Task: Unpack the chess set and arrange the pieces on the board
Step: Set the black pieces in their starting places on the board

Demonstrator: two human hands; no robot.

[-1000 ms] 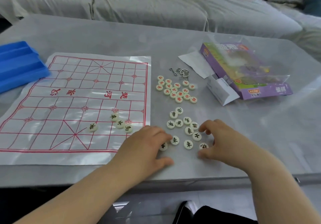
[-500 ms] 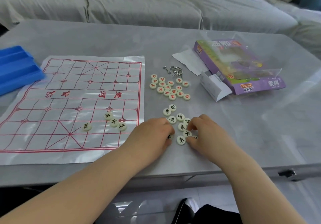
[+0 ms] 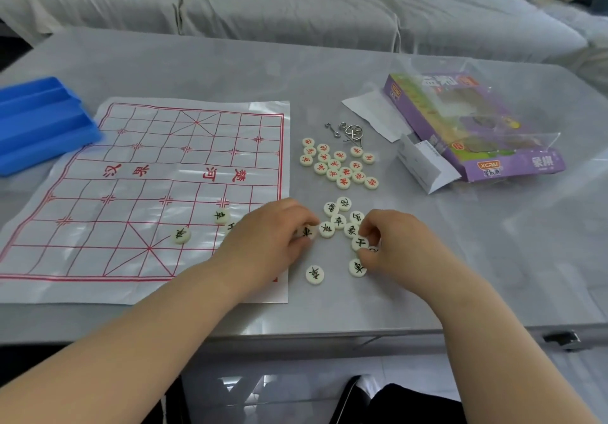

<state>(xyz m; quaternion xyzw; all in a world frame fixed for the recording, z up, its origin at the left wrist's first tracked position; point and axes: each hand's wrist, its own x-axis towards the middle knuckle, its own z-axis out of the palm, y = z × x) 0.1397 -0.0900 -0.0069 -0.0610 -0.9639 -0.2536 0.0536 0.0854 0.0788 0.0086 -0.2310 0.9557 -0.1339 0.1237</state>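
A plastic-sheet chess board (image 3: 131, 193) with red lines lies at the left of the table. Cream discs with black characters lie on it near its lower right, two in plain sight (image 3: 181, 235) (image 3: 221, 215). To its right sit a cluster of red-character discs (image 3: 339, 163) and, nearer me, a loose group of black-character discs (image 3: 339, 221). My left hand (image 3: 266, 239) pinches one black-character disc (image 3: 307, 232) at the group's left edge. My right hand (image 3: 398, 249) pinches another black-character disc (image 3: 360, 243). Two more discs (image 3: 315, 274) (image 3: 357, 267) lie nearer the table edge.
A blue plastic tray (image 3: 39, 124) sits at the far left. The purple chess-set box (image 3: 473, 127) in clear wrapping lies at the right with a white paper (image 3: 371, 114) and an opened flap. A small metal wire puzzle (image 3: 350, 130) lies above the red discs. A grey sofa runs behind.
Both hands moved up into the black-character group and each closed its fingers on a disc. Two discs are now uncovered near the table edge.
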